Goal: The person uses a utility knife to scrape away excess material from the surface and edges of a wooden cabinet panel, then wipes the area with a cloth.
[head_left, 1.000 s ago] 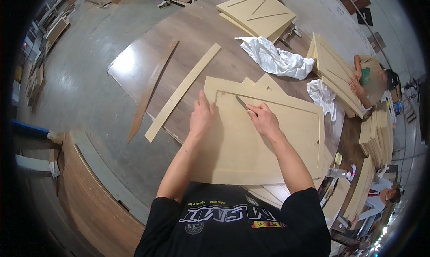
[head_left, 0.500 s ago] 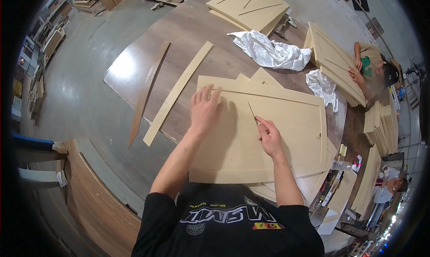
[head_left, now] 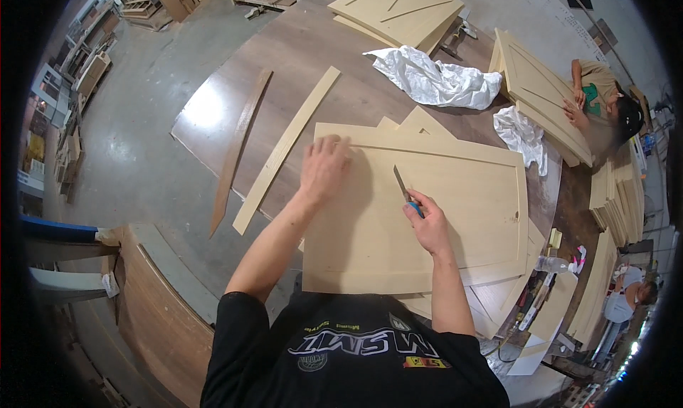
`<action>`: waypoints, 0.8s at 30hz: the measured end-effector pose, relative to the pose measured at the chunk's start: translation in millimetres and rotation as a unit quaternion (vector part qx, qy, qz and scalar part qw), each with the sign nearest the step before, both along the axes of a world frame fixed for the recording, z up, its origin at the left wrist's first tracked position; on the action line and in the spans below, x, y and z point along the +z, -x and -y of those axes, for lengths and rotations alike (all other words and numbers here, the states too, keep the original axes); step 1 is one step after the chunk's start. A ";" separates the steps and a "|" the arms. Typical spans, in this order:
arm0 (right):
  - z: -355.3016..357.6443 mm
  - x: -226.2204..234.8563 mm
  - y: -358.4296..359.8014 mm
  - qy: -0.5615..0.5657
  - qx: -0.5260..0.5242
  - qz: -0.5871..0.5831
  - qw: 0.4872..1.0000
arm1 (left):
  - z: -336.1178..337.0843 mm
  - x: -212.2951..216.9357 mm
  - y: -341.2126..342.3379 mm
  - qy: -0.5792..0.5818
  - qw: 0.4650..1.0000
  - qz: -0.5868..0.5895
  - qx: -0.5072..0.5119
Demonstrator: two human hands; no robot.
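A pale wooden panel [head_left: 384, 230] with a raised frame lies in front of me on top of other panels. My left hand [head_left: 326, 167] is at its upper left corner, over the frame strip. Its fingers are bent and somewhat apart, the tips blurred, and I see nothing held in them. My right hand [head_left: 428, 221] is closed around a knife [head_left: 402, 182] with a narrow grey blade and a blue handle. The blade points away from me above the middle of the panel. Most of the handle is hidden in my fingers.
Two long wooden strips [head_left: 288, 152] lie left on the brown table [head_left: 213, 116]. White cloths [head_left: 441, 81] and stacked panels [head_left: 398, 13] are beyond. At far right a co-worker [head_left: 605, 102] handles another panel [head_left: 537, 91]. A spray bottle [head_left: 555, 264] lies at right.
The knife has turned in my right hand, so its blade and blue handle show more. My left hand has shifted slightly along the panel's corner, its fingers drawn closer together.
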State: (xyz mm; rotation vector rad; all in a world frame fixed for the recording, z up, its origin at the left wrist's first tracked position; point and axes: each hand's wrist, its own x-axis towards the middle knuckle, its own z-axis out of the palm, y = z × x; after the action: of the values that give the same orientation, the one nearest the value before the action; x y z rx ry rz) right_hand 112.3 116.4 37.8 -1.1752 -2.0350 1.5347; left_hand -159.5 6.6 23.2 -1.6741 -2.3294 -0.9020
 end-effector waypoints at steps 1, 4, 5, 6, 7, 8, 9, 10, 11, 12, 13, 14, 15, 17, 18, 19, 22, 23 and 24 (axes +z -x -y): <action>-0.7 -1.9 0.6 0.000 0.001 -0.001 1.000 | -1.1 2.3 7.9 0.013 0.998 0.005 0.059; 0.3 -5.4 2.9 -0.035 0.016 -0.011 0.999 | -6.4 -1.9 23.3 0.042 0.998 -0.004 0.048; 1.3 -3.9 4.1 -0.043 0.021 -0.007 0.999 | -7.3 -4.9 28.3 0.066 0.997 -0.009 0.036; 0.8 -2.2 2.6 -0.051 0.022 -0.001 0.998 | -10.2 -2.7 29.6 0.064 0.997 -0.008 0.035; 1.3 -4.4 1.2 -0.053 0.022 0.000 0.998 | -12.2 -0.5 30.8 0.075 0.996 -0.022 0.036; 2.9 -9.3 -0.2 -0.055 0.024 -0.003 0.998 | -12.4 1.5 31.2 0.085 0.995 -0.036 0.036; 4.3 -8.2 2.2 -0.057 0.026 -0.007 0.998 | -10.6 0.4 34.3 0.084 0.995 -0.036 0.037; 5.5 -5.6 3.1 -0.058 0.027 -0.007 0.998 | -5.5 -0.8 39.9 0.025 0.995 0.055 0.084; 7.4 -1.6 3.0 -0.072 0.045 0.006 0.996 | 1.2 -1.9 46.9 -0.034 0.980 0.145 0.129; 11.5 4.3 5.8 -0.084 0.068 0.017 0.994 | 12.5 -11.0 62.0 -0.074 0.966 0.180 0.170; 12.4 6.5 6.2 -0.082 0.067 0.016 0.994 | 19.5 -11.5 73.1 -0.114 0.948 0.216 0.204; 12.6 8.1 7.8 -0.118 0.083 0.032 0.989 | 35.1 -12.9 79.1 -0.111 0.952 0.199 0.205; 12.3 9.5 8.9 -0.152 0.095 0.049 0.983 | 45.5 -6.3 76.4 -0.107 0.953 0.199 0.203; 8.0 17.7 21.6 -0.131 0.101 0.048 0.985 | 66.8 -0.2 68.0 0.017 0.933 0.268 0.240; 6.4 22.5 31.4 -0.113 0.111 0.046 0.986 | 81.0 -5.0 64.0 0.020 0.933 0.267 0.242; 3.6 26.0 41.1 -0.110 0.111 0.044 0.987 | 93.7 -12.8 58.7 0.022 0.933 0.285 0.220; -0.6 34.8 77.6 -0.100 0.150 0.087 0.980 | 119.5 -44.3 40.8 -0.018 0.937 0.303 0.173; 0.3 38.2 90.5 -0.129 0.165 0.120 0.970 | 128.4 -54.3 35.7 -0.062 0.940 0.303 0.145; -4.1 40.1 98.5 -0.160 0.172 0.159 0.959 | 121.8 -40.7 21.5 -0.035 0.910 0.393 0.128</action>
State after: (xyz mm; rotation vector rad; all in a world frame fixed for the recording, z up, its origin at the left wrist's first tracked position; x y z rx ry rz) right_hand 13.8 120.6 77.9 -1.0307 -2.6974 1.1354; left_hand -181.1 -115.2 -17.5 -1.0246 -2.8257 -1.8192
